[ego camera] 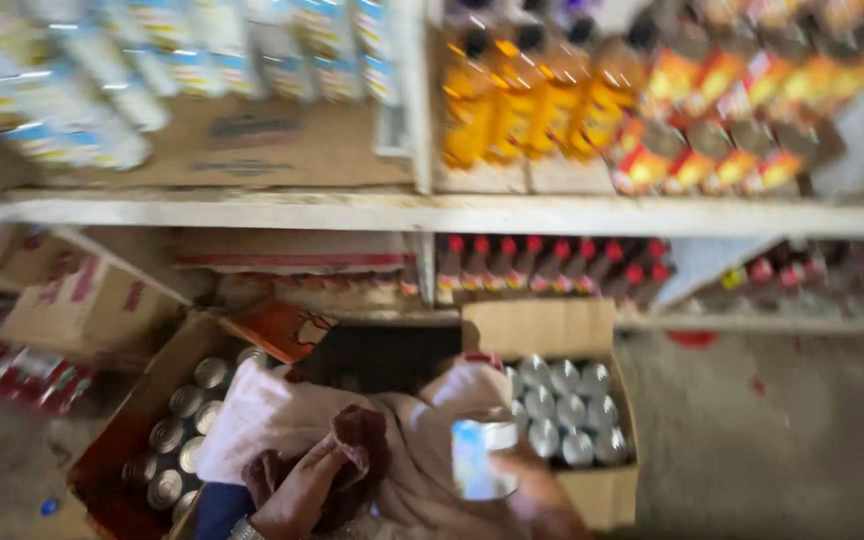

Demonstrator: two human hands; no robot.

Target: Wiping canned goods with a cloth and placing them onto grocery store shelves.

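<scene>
Ahead of you stands a white shelf unit (432, 213). Its upper level holds blue-and-white packets (72, 90) at left, a flat cardboard sheet (252, 150) beneath them, and orange bottles (522, 105) with red-and-yellow packets (732, 110) at right. The lower level holds dark bottles with red caps (552, 262). A closed cardboard carton (82, 305) sits at lower left, on the grey floor (772, 430).
</scene>
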